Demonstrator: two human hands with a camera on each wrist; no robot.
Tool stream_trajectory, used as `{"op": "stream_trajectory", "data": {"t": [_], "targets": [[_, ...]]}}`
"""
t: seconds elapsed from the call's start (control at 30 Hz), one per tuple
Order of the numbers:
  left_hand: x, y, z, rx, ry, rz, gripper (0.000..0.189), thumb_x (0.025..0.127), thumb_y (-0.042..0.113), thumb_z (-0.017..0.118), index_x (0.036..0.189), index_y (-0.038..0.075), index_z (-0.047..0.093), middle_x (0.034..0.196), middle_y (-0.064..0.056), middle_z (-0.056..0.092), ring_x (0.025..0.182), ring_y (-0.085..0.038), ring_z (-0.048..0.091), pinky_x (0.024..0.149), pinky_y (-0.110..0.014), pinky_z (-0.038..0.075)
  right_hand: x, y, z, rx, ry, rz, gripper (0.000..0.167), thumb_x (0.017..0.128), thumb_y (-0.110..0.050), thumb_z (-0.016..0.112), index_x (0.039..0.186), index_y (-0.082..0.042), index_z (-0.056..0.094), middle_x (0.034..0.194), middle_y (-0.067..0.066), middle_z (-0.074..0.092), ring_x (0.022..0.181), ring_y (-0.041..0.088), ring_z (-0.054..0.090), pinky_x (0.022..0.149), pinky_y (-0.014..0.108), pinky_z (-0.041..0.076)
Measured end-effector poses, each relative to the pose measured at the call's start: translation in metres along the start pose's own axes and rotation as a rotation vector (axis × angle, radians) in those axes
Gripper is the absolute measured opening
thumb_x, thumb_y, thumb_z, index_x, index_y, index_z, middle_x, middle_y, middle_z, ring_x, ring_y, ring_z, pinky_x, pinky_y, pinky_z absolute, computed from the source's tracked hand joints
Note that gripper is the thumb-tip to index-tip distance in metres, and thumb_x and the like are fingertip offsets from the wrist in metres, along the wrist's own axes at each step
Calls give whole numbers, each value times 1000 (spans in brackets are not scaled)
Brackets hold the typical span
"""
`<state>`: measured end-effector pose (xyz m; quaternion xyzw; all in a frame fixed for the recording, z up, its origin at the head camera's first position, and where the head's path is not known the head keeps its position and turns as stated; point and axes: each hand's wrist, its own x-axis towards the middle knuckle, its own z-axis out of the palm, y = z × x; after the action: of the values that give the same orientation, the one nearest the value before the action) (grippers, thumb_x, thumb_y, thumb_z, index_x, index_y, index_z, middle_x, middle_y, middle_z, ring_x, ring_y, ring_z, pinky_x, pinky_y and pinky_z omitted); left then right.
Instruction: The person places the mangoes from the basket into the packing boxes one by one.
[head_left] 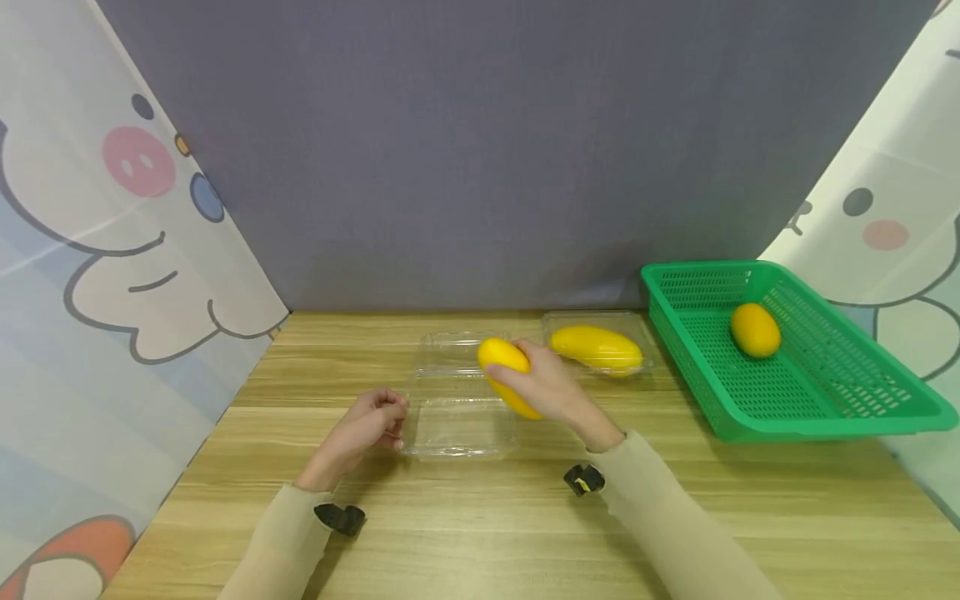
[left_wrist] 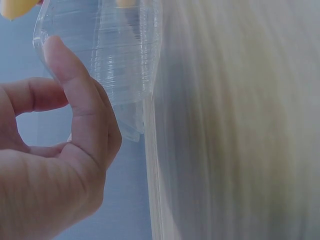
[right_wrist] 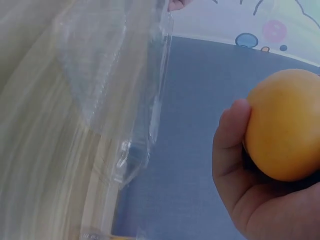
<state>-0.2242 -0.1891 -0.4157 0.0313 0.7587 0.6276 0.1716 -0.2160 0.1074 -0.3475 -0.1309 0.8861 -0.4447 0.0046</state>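
My right hand [head_left: 546, 382] grips a long, smooth yellow fruit [head_left: 504, 357], held tilted over the right side of an open clear plastic clamshell box [head_left: 461, 425]. In the right wrist view the rounded end of the fruit [right_wrist: 285, 125] shows above the curled fingers [right_wrist: 230, 127]. At the box's left edge, my left hand [head_left: 375, 421] pinches the rim with thumb and fingers. The left wrist view shows a fingertip [left_wrist: 56, 50] right on the clear rim, while the thumb's tip is hidden behind that finger.
To the right, a second clear box [head_left: 558, 321] holds another long yellow fruit [head_left: 596, 348]. Beside it stands a green mesh basket [head_left: 795, 429] with one orange-yellow fruit [head_left: 755, 330] inside. A grey panel [head_left: 480, 167] rises behind the wooden table [head_left: 465, 525].
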Motion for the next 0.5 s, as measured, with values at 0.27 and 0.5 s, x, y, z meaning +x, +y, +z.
{"op": "stream_trajectory", "data": {"t": [0.27,0.5], "targets": [[-1,1,0,8,-2,8,28,103,5,48,123,-13,46,90,-11,51,73,-19,52,62,-28,56,3,0,16,53,-31,15,58,92,-46,64,131,-4,58,93,7,63,76,21,60,65,33,51],[-2,1,2,13,0,14,29,104,7,48,124,-13,45,91,-12,51,73,-19,53,61,-29,56,5,-4,26,43,-40,37,58,91,-48,64,131,-7,58,95,6,63,78,21,60,66,35,51]]}}
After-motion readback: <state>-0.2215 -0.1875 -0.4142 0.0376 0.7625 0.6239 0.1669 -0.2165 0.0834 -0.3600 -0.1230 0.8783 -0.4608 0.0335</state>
